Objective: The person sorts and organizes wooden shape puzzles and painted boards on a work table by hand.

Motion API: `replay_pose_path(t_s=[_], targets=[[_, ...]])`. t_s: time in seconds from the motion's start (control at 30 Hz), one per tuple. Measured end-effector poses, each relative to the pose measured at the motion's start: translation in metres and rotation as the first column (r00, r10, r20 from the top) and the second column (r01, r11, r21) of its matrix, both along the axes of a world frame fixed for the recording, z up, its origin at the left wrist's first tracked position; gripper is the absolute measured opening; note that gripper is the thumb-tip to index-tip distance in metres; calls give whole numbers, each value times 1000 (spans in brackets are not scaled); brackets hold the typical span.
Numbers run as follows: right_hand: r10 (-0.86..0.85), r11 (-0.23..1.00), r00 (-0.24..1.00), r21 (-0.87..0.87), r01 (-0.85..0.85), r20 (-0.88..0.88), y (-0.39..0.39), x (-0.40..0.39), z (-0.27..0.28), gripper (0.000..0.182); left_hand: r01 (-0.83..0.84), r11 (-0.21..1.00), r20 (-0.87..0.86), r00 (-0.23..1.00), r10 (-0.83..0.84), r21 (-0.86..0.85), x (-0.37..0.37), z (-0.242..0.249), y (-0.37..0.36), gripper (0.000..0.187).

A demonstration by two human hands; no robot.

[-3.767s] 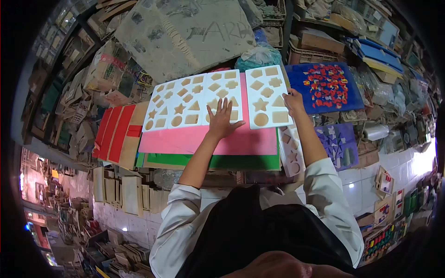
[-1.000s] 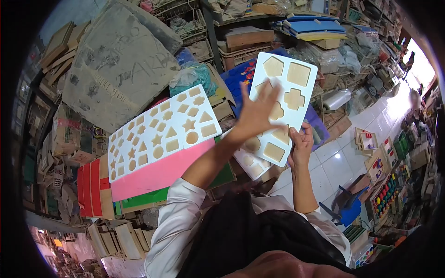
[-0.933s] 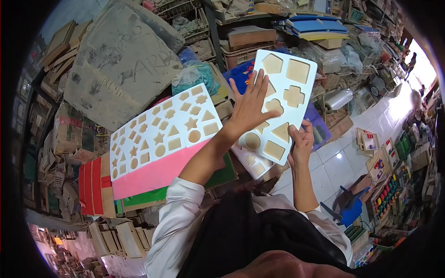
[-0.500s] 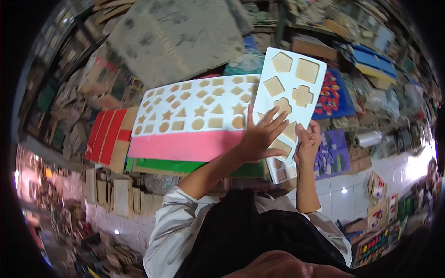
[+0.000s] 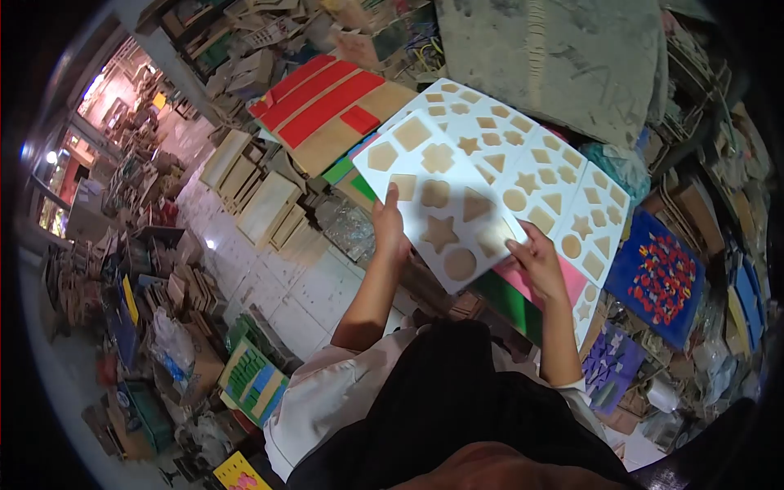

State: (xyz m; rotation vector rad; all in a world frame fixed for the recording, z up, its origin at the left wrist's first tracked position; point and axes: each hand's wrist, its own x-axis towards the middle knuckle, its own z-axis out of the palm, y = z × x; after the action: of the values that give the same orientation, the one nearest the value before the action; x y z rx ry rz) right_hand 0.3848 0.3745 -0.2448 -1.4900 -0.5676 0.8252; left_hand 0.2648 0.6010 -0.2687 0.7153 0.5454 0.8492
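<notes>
A white shape board (image 5: 457,222) with wood-coloured cutouts, among them a pentagon, a star, a circle and a cross, is held tilted in front of me. My left hand (image 5: 392,227) is closed on its left edge, with the thumb on top and the fingers hidden beneath. At the lower right edge, my right hand (image 5: 537,260) pinches it with the thumb on the face. Just behind lie white boards with smaller cutouts (image 5: 559,189), partly covered by the held one. Below them shows a pink sheet (image 5: 573,282), close to my right hand.
Red strips (image 5: 331,102) lie on a brown board at the upper left. A green sheet (image 5: 510,306) shows under the stack. To the right are a blue tray of red pieces (image 5: 661,282) and a purple sheet (image 5: 608,367). Wooden panels (image 5: 273,204) stand on the tiled floor.
The view has turned left. The held board has swung over to the left and rotated. My left hand, which lay spread on the board's face, now grips its left edge.
</notes>
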Motion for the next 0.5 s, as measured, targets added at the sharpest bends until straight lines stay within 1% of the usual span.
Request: replay_pose_path(t_s=[0.03, 0.07, 0.1, 0.13, 0.17, 0.2, 0.23, 0.27, 0.3, 0.33, 0.37, 0.43, 0.47, 0.5], targets=[[-34, 998, 994, 51, 40, -108, 20, -11, 10, 42, -9, 1000, -7, 1000, 9, -4, -3, -13, 11, 36], [-31, 998, 993, 49, 36, -113, 37, -8, -1, 42, -120, 993, -63, 991, 121, 17, -4, -25, 22, 37], [-74, 996, 997, 48, 75, -34, 55, -3, -23, 44, -224, 973, -116, 967, 228, 45, -5, -36, 30, 37], [-119, 992, 992, 51, 116, 48, 68, 1, -34, 45, -221, 974, -118, 967, 225, 45, -7, -47, 37, 37], [-124, 991, 991, 52, 122, 49, 76, 3, -31, 45, -278, 960, -109, 954, 280, 29, -7, -53, 44, 39], [-91, 992, 983, -70, 103, 157, 81, 3, -28, 45, -334, 942, -106, 937, 333, 11, -8, -60, 48, 41], [-45, 976, 966, -195, 97, 256, 84, 2, -27, 45, -332, 941, -74, 939, 336, 68, -8, -52, 45, 46], [-51, 974, 967, -200, 103, 250, 84, 1, -27, 45, -324, 944, -81, 941, 329, 65, -6, -56, 47, 46], [1, 959, 861, -246, 144, 509, 84, -1, -28, 47, -367, 927, -191, 907, 375, 77, -4, -62, 51, 47], [71, 941, 687, -277, 194, 723, 84, -4, -26, 49, -406, 908, -297, 859, 416, 97, -1, -62, 54, 47], [68, 938, 693, -282, 200, 718, 82, -8, -23, 49, -398, 912, -304, 861, 408, 97, 0, -62, 57, 47], [206, 952, 588, -298, 63, 782, 77, -18, -14, 54, -381, 919, -358, 847, 392, 106, 4, -58, 58, 49], [201, 951, 596, -302, 73, 778, 77, -21, -17, 54, -368, 924, -364, 850, 381, 105, 5, -48, 55, 49], [203, 955, 532, -285, 76, 822, 77, -24, -19, 57, -380, 922, -336, 861, 381, 73, 6, -36, 52, 47]])
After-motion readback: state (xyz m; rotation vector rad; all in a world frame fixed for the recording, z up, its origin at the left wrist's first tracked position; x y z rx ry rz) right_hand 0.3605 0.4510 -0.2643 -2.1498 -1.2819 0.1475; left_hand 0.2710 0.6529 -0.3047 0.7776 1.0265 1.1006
